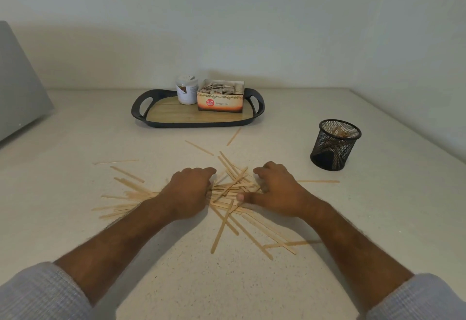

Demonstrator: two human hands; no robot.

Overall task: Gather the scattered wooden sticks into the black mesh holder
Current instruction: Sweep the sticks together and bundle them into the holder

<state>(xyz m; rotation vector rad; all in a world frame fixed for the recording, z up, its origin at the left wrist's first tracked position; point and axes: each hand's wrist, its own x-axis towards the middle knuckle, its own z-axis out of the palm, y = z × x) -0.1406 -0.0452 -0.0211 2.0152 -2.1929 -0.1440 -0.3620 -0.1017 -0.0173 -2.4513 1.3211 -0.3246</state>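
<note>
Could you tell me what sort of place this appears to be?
Probably a kitchen or office tea corner: a pale speckled countertop against a plain wall, with a black-rimmed wooden serving tray carrying an open orange ginger tea box and a white lidded jar.

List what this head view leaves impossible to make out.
- Sticks under the left hand and right hand: covered by palms and fingers, so any grip is unclear.
- Stick count in the black mesh holder: mesh wall hides them.
- White jar label: too small.
- Grey object: cut by left edge.

Black mesh holder (336, 144), pale wooden sticks (233, 188)
</note>
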